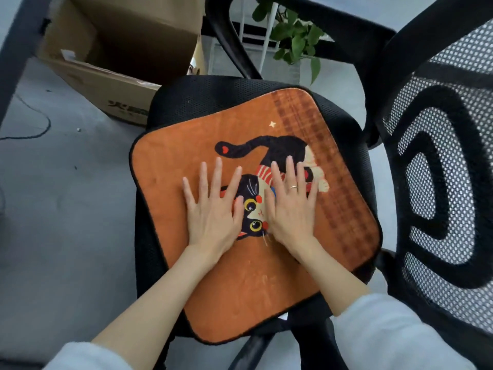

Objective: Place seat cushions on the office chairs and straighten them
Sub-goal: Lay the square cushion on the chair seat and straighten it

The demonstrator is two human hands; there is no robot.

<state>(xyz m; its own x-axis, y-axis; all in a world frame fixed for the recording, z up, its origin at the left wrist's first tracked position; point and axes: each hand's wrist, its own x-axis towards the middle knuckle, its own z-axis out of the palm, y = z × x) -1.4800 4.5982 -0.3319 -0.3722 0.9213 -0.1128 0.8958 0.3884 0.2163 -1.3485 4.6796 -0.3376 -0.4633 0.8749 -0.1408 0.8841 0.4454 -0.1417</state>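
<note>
An orange seat cushion (266, 276) with a black cat picture lies on the black mesh seat of an office chair (192, 102). It sits slightly turned, and its near-left corner hangs over the seat's edge. My left hand (213, 209) lies flat on the cushion's middle with its fingers spread and straight. Beside it, my right hand (290, 206), which wears a ring, presses flat on the cat picture. The chair's mesh backrest (440, 169) stands to the right.
An open cardboard box (120, 62) stands on the grey floor at the upper left. Behind the chair is a potted green plant (296, 36) on a white rack. A black cable (40, 129) lies on the floor at the left, beside a dark bar (16, 65).
</note>
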